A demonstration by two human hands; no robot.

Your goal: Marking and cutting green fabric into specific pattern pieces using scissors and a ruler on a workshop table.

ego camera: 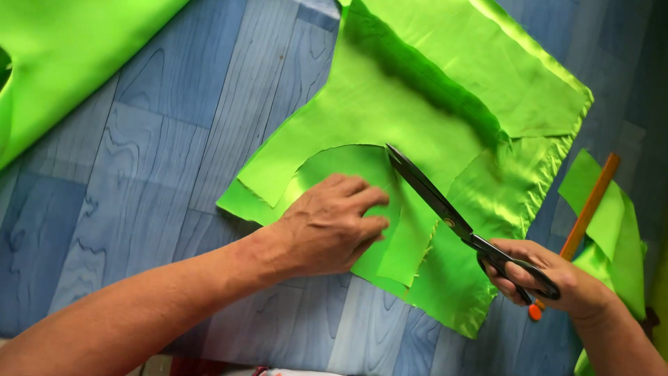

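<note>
My left hand (330, 226) lies flat, palm down, on the green cloth (431, 104), fingers spread a little and pressing the curved cut-out piece against the floor (139, 174). No pinch there, only weight. My right hand (550, 278) has its grip closed through the handles of the black scissors (445, 212), thumb and fingers in the loops. The blades point up and left, nearly together, their tip at the edge of the curved cut just beside my left fingertips. The cloth lies spread on the blue wood-pattern floor in the middle of the view, its lower right edge frayed. An orange stick (591, 205) lies slanted beside my right hand, partly under a smaller green scrap (616, 230). More green cloth, a bolt (56, 56), fills the upper left corner, well apart from the work.
</note>
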